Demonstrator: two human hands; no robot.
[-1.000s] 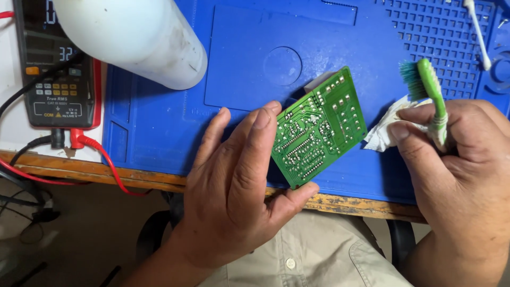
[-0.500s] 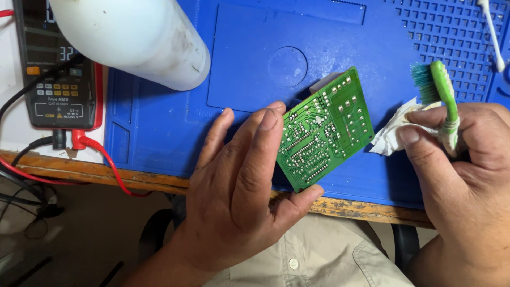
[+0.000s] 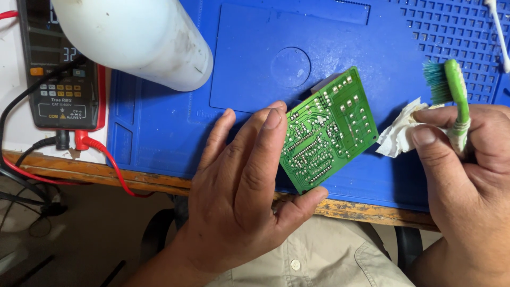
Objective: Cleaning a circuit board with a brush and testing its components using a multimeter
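Head view: we pinched the green circuit board (image 3: 329,130) in our left hand (image 3: 239,196), solder side up, while our right hand (image 3: 467,180) gripped the green toothbrush (image 3: 451,90) and a crumpled tissue (image 3: 401,133), between scrubbing passes; next we judged the bristles needed lowering onto the board.

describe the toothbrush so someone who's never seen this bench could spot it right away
Start at the blue work mat and go to its right edge. There the right hand holds a green toothbrush upright, together with a crumpled white tissue. Its teal bristles face left, unlike the flat green circuit board nearby.

Circuit board (image 3: 329,130): green, solder side up, tilted, held above blue mat
Toothbrush (image 3: 451,95): green, upright, bristles facing left
Tissue (image 3: 399,133): white, crumpled
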